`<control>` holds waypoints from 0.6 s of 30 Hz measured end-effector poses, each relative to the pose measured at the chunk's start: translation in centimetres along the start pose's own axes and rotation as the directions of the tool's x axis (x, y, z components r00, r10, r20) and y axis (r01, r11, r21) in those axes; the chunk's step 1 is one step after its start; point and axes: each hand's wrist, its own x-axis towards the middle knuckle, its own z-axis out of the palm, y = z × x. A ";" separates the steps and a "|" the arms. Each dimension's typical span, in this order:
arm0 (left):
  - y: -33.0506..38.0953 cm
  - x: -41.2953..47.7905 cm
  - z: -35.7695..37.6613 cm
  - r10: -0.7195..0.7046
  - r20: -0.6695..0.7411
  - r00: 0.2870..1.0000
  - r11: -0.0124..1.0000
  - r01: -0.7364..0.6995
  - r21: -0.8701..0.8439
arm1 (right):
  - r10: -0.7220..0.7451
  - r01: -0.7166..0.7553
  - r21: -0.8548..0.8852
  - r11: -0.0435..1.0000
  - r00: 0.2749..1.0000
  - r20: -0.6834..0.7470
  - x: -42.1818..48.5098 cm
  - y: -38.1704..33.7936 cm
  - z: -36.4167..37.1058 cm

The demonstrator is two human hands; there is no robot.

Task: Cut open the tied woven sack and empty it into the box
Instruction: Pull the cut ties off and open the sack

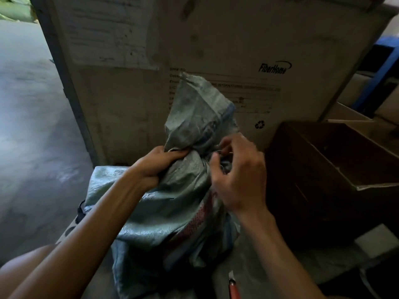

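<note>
A pale green woven sack [172, 208] stands upright in front of me, its neck cinched so the loose top [198, 111] sticks up. My left hand [155, 167] grips the sack just below the tied neck on its left side. My right hand [237, 175] is at the right side of the neck, fingertips pinching at the tie there; the tie itself is mostly hidden by the fingers. An open brown cardboard box [336, 169] stands directly to the right of the sack. A red-handled cutter [234, 285] lies on the floor below my right forearm.
A tall cardboard carton [216, 39] with printed labels stands right behind the sack. Bare concrete floor [28, 126] stretches to the left. More cartons and a blue object [380, 67] crowd the far right. A white block [376, 240] lies low at the right.
</note>
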 end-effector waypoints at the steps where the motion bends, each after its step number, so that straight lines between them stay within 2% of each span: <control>1: 0.1 -0.2 0.2 -0.046 0.037 0.998 0.992 0.050 -0.115 | 0.087 -0.088 0.015 0.996 0.994 0.063 0.0 0.0 0.6; 3: 0.4 -0.6 0.1 -0.110 0.118 0.987 0.938 0.142 -0.317 | 0.276 -0.293 0.099 0.951 0.949 0.154 -0.1 0.6 1.7; 5: 0.6 -0.9 -0.3 -0.086 0.150 0.985 0.875 0.146 -0.461 | 0.328 -0.359 0.153 0.921 0.924 0.194 -0.2 1.1 2.4; 7: 0.6 -1.0 -0.7 -0.051 0.141 0.989 0.832 0.120 -0.542 | 0.286 -0.320 0.142 0.937 0.934 0.216 -0.2 1.5 2.5; 10: 0.7 -1.1 -0.8 -0.038 0.125 0.991 0.824 0.102 -0.557 | 0.141 -0.156 0.069 0.985 0.973 0.185 -0.3 1.6 2.1; 12: 1.0 -1.0 -0.6 -0.035 0.104 0.994 0.826 0.087 -0.558 | 0.088 -0.094 0.055 0.994 0.991 0.098 0.0 1.7 1.9; 14: 1.1 -0.7 -0.6 -0.035 0.057 0.998 0.826 0.061 -0.560 | 0.113 -0.103 0.136 0.985 0.992 -0.062 0.4 1.8 1.3; 16: 1.2 -0.2 -0.8 -0.044 0.015 0.999 0.812 0.045 -0.582 | 0.176 -0.123 0.214 0.969 0.952 -0.250 1.1 1.9 0.4; 18: 1.3 0.2 -1.0 -0.064 -0.013 0.998 0.797 0.043 -0.602 | 0.270 -0.169 0.297 0.940 0.899 -0.344 1.5 2.4 -0.6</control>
